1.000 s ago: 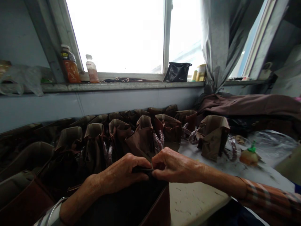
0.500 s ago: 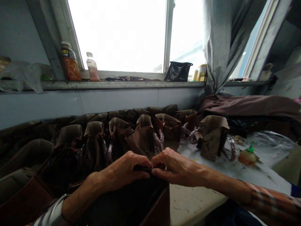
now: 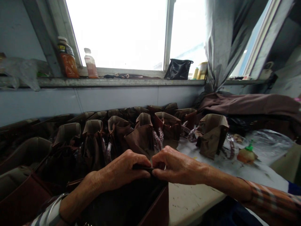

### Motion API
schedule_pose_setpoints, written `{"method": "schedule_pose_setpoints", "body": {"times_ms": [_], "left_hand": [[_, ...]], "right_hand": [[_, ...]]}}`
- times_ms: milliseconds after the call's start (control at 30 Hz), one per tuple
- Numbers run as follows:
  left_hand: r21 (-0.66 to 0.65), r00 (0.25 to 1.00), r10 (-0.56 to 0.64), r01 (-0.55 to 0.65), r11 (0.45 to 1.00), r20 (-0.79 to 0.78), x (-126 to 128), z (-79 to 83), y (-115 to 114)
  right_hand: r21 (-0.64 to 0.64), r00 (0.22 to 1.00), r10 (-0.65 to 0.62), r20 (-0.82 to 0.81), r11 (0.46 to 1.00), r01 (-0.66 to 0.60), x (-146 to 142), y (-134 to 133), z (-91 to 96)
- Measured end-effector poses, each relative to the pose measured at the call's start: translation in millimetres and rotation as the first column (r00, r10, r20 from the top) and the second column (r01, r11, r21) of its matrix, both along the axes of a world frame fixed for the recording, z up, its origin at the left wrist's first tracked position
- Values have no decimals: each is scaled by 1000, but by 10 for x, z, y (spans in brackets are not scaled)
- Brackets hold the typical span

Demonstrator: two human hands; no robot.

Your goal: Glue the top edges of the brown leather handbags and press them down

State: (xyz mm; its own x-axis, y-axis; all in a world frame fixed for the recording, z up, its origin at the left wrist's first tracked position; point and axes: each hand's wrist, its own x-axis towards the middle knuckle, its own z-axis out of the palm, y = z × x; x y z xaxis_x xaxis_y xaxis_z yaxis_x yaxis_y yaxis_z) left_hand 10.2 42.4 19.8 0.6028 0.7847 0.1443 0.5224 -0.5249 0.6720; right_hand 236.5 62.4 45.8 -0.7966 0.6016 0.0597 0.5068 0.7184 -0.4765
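The left hand [image 3: 121, 169] is curled, with its fingers bent over and pressed down on the folded top edge of a dark brown bag [image 3: 122, 201], low in the centre of the frame. The right hand [image 3: 177, 166] is curled in the same way from the right, and the edge is pinched between the fingertips [image 3: 152, 164] of both hands, the knuckles of the two hands almost touching. The bag is held upright between the forearms, its open dark inside seen from above. A metal bangle [image 3: 55, 208] is worn on the left wrist, and a plaid sleeve [image 3: 272, 197] is pushed back on the right forearm.

Just beyond the hands, many similar brown bags [image 3: 141, 136] are stood in a crowded row across the middle of the frame, with their tops folded open and lighter linings showing. Larger brown bags [image 3: 21, 185] are lined up at the lower left. One more bag [image 3: 211, 136] is set apart to the right on a pale, scuffed table [image 3: 195, 204]. Beside it, a small bottle with a green cap [image 3: 246, 156] lies near a sheet of clear plastic [image 3: 268, 144]. Brown cloth [image 3: 249, 103] is heaped at the right, below a grey curtain [image 3: 225, 40]. An orange bottle [image 3: 67, 58], a smaller bottle [image 3: 90, 64] and a black bag [image 3: 178, 69] are stood on the window sill [image 3: 117, 82] at the top of the frame.
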Motion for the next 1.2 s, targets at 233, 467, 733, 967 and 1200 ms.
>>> {"method": "schedule_pose_setpoints", "body": {"times_ms": [233,467,733,967,1200], "left_hand": [[20,1000,-4,4,1000,-9,24,-26,-19],[-23,997,-76,76,997,-23,3,46,-6],[-25,994,-94,93,995,-50,26,33,43],[84,989,-134,139,987,-58,89,29,84],[122,985,-168,171,978,-28,118,-19,111]], "right_hand": [[-46,998,55,-8,997,-55,55,33,19],[7,999,15,29,1000,-15,110,30,32],[19,989,-90,121,996,88,56,-45,36],[8,956,-114,271,993,116,-7,-1,92],[52,893,-184,411,982,179,-142,4,80]]}}
